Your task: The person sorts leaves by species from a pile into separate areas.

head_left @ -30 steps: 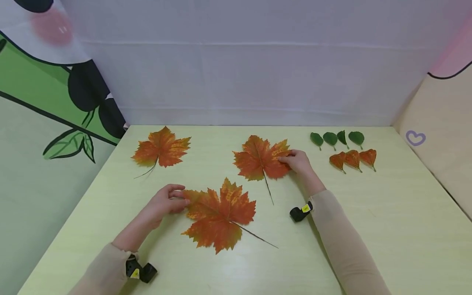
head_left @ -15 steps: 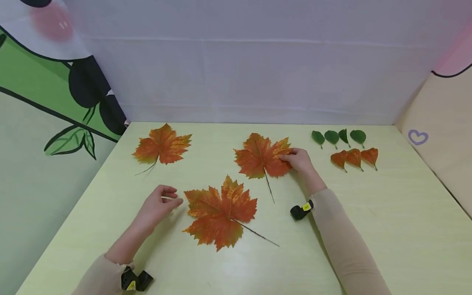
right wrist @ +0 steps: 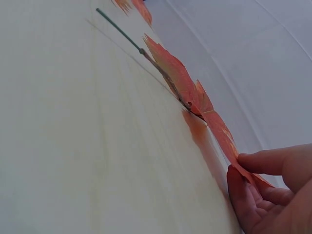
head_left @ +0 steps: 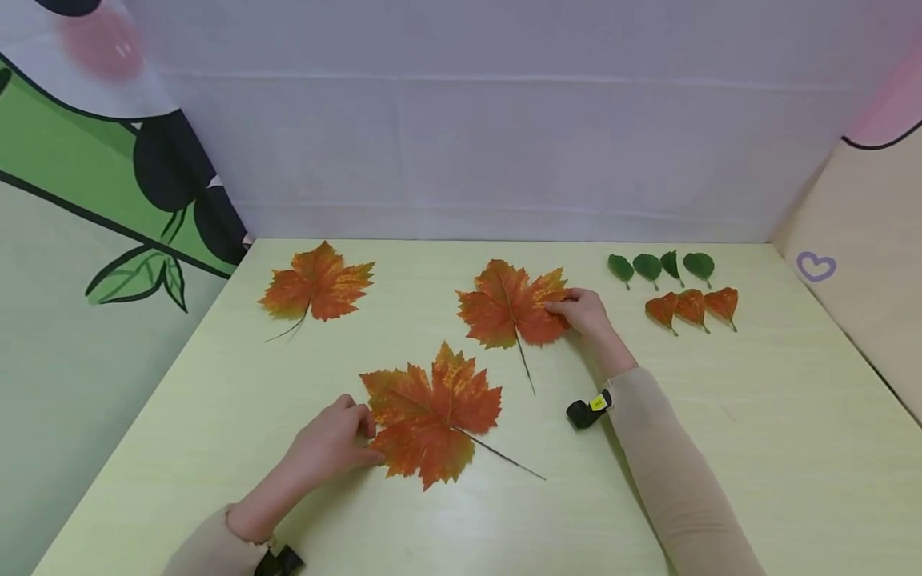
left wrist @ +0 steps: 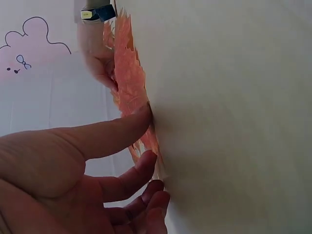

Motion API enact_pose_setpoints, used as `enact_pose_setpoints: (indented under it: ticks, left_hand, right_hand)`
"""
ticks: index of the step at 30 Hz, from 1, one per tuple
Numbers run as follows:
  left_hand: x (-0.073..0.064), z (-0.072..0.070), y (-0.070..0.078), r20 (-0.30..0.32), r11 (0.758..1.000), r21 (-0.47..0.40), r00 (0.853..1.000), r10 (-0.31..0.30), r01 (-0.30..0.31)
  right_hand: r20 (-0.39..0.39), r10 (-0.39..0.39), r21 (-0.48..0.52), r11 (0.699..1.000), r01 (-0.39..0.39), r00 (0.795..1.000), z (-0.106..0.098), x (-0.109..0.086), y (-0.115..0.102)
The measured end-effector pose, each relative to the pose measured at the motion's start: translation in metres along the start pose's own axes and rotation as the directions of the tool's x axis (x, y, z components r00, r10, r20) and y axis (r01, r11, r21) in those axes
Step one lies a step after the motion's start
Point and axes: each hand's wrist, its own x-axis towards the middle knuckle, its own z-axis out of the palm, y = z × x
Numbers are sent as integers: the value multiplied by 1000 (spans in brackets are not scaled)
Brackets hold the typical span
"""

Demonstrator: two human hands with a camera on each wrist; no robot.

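In the head view, my left hand (head_left: 334, 446) is at the left edge of the near orange maple leaf (head_left: 441, 420), its stem pointing right. The left wrist view shows my thumb and index fingertip apart, right at that leaf's edge (left wrist: 130, 80). My right hand (head_left: 585, 314) pinches the right lobe of a second maple leaf (head_left: 504, 304). In the right wrist view, thumb and forefinger meet on this leaf (right wrist: 222, 134), which is tilted over the table with its stem towards the upper left.
A third maple leaf (head_left: 317, 284) lies at the back left of the pale table (head_left: 785, 448). At the back right are a row of small green leaves (head_left: 647, 267) and, in front, three small orange leaves (head_left: 690, 308). A white cloth wall (head_left: 461, 152) stands behind.
My left hand first drew back left from the near leaf, then came in lower at its left edge. My right hand keeps its pinch on the second leaf, which stays in place.
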Motion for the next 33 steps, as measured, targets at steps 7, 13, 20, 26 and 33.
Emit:
enact_pose_setpoints:
  ticks: [7,13,20,26,33]
  left_hand:
    - [2,0,1,13,995,-96,1000,-19,20]
    - [7,-7,-5,-26,973,-228,999,-39,32]
    - [18,-25,-5,-153,952,-306,988,-32,-17]
    - [34,-36,-10,-235,933,-360,970,-60,-30]
    - [55,-42,-12,-318,945,-324,945,-78,-31]
  right_hand:
    - [-4,-6,-11,1000,6,1000,1,0,0]
    - [-7,-13,-28,1000,12,1000,0,0,0]
    - [-9,-15,-35,999,15,1000,0,0,0]
    - [-5,-30,-34,999,30,1000,-2,0,-2]
    - [10,-30,-9,999,31,999,0,0,-4]
